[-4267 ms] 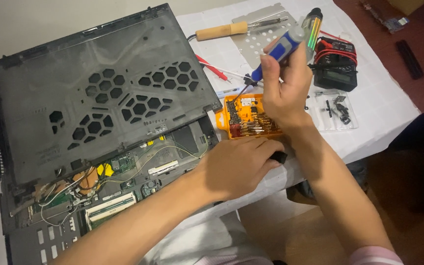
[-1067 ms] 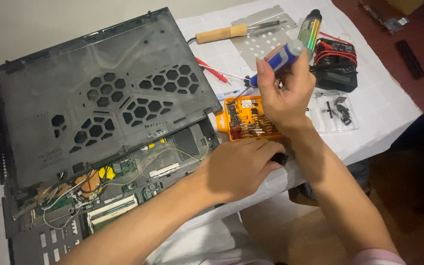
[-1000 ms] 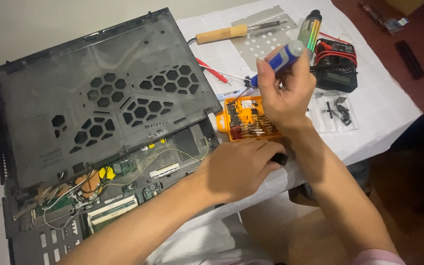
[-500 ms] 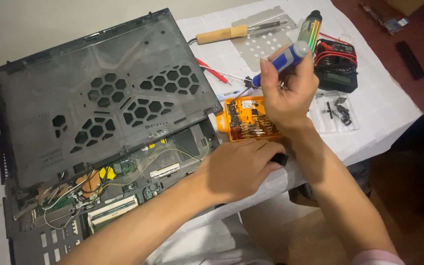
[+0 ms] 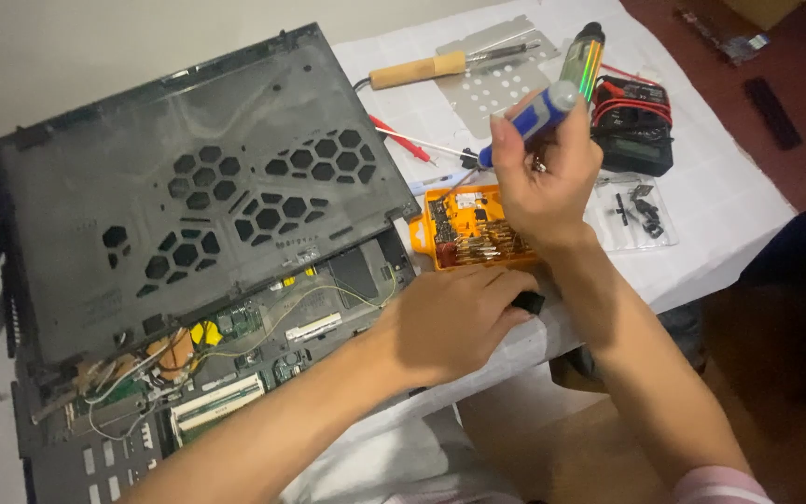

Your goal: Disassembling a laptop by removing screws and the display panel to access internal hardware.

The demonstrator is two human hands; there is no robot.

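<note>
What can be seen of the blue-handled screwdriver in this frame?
The screwdriver has a blue handle with a pale grey end cap and a short dark shaft, mostly hidden. The right hand holds it raised above the orange bit case, its fingers wrapped around the handle. It lies tilted, cap up to the right, tip down to the left, clear of the table.

A white cloth [image 5: 729,224] covers the surface, a pale wall [image 5: 95,47] stands behind it, and a dark reddish-brown floor [image 5: 795,56] lies to the right.
</note>
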